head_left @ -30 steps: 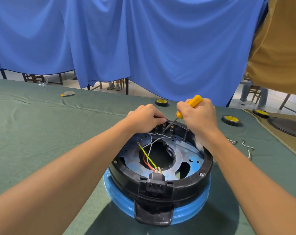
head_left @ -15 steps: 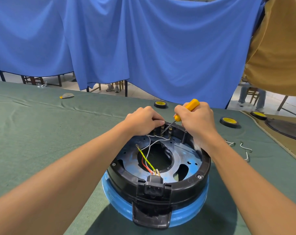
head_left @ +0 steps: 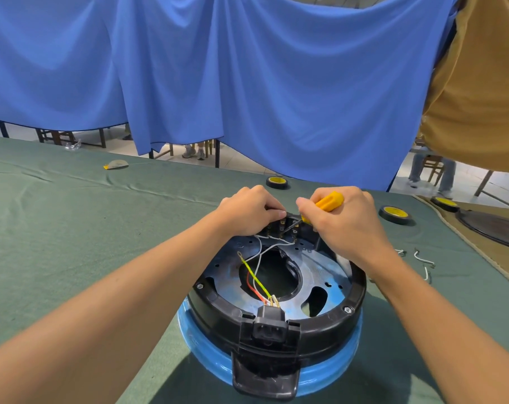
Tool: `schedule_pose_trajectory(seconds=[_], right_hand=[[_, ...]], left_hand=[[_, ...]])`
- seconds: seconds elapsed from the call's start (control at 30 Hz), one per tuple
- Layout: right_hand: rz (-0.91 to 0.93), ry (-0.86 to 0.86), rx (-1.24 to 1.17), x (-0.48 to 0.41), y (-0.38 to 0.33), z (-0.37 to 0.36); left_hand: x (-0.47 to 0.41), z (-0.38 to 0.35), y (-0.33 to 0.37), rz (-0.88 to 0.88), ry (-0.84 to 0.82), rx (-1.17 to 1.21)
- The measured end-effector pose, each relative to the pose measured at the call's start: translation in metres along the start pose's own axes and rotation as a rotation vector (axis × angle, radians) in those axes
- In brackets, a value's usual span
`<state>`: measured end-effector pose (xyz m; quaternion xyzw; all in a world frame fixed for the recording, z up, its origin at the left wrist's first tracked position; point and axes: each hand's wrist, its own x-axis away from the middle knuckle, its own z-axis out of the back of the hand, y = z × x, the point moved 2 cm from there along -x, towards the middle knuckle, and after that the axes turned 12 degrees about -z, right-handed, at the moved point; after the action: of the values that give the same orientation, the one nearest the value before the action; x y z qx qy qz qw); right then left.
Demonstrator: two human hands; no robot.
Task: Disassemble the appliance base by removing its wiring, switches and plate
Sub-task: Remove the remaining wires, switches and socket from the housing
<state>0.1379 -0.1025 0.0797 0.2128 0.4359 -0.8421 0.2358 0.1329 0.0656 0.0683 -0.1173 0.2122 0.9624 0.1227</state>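
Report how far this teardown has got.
Done: white wire pieces lie loose on the green cloth. In hand: right hand works a yellow-handled screwdriver into the switch terminals, left hand pinching them. Left: coloured wires at the black socket, and the bluish metal plate.

This is a makeshift workshop in a shared hall: a long bench [head_left: 58, 228] under green cloth carries tape rolls [head_left: 396, 214], cut wire bits [head_left: 422, 259] and an opened base [head_left: 218, 310] with its wiring bare. Blue curtains [head_left: 247, 83] and a tan sheet [head_left: 480, 97] hang as screens behind it. Below their hems show tiled floor [head_left: 241, 161], wooden chairs [head_left: 431, 166] and seated people's legs [head_left: 449, 176].
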Motion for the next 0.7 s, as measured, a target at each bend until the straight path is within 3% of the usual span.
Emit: schedule_pose_trajectory(seconds=[0.23,0.37,0.5,0.7], right_hand=[[-0.363,-0.044,-0.255,-0.009,0.019,-0.002],[-0.365,-0.043,-0.204,-0.011,0.021,-0.005],[-0.425,-0.001,-0.329,-0.010,0.025,-0.005],[-0.321,0.080,-0.295,-0.007,0.018,0.000]], left_hand=[[0.001,-0.001,0.000,0.022,-0.009,0.009],[0.000,0.000,0.001,0.024,-0.003,-0.001],[0.001,0.000,0.001,0.021,-0.012,-0.003],[0.001,0.000,0.002,0.016,-0.012,-0.004]])
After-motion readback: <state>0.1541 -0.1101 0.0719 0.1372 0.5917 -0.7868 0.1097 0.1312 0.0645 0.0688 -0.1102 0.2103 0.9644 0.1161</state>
